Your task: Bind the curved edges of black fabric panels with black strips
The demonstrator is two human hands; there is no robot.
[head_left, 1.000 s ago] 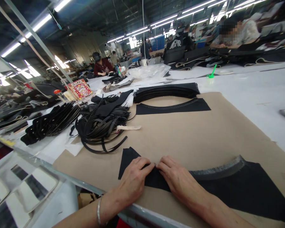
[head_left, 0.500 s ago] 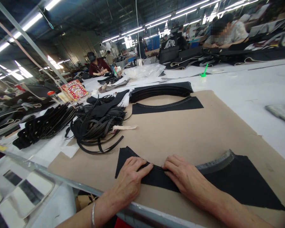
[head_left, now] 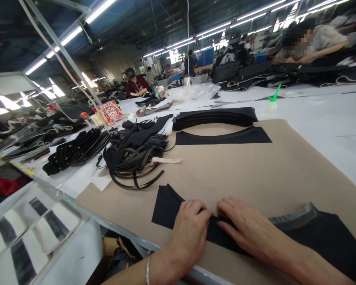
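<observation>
A black fabric piece (head_left: 332, 237) with a long curved edge lies on brown paper (head_left: 225, 170) in front of me. A grey, puckered strip (head_left: 295, 219) runs along the right part of that curve. My left hand (head_left: 190, 231) has its fingers curled over the curved edge, thumb and fingertips pinching it. Close beside it, my right hand (head_left: 246, 223) grips the same edge with thumb and fingers pressed together. The fold between the hands is partly hidden by my fingers. Farther back, a similar black piece (head_left: 225, 137) lies flat.
Behind the flat piece rests a stack of curved black pieces (head_left: 216, 118). Tangled black strips (head_left: 136, 154) and a row of black parts (head_left: 77, 152) lie left. A green-nozzled bottle (head_left: 274, 97) stands at the back right. Other people work beyond. The table's metal edge (head_left: 130, 235) runs nearby.
My left hand has moved right along the curved edge and curled more tightly over it. The right hand stays on the edge. The whole view has shifted, so things appear farther right.
</observation>
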